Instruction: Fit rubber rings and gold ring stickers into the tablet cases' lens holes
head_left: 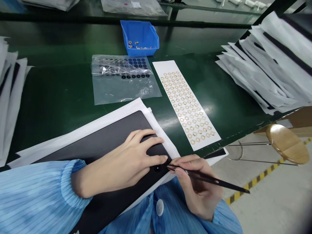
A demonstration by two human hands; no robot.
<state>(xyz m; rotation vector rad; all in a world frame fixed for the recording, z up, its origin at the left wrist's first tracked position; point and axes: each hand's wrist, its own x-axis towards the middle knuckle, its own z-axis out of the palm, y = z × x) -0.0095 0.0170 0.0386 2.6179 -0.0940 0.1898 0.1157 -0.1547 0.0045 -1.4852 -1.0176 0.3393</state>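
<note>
Black tweezers (207,178) sit pinched in the right hand (195,188), tips just beside what I take for a small dark ring (157,168) on the black sheet (97,146). The left hand (122,159) presses that sheet, fingers spread. This placing calls for a steady tip.

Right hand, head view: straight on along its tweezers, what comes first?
Ahead of the black tweezers in the right hand: probably the small round black ring on the dark sheet, though the left thumb is so close that depth leaves it unclear.
</note>
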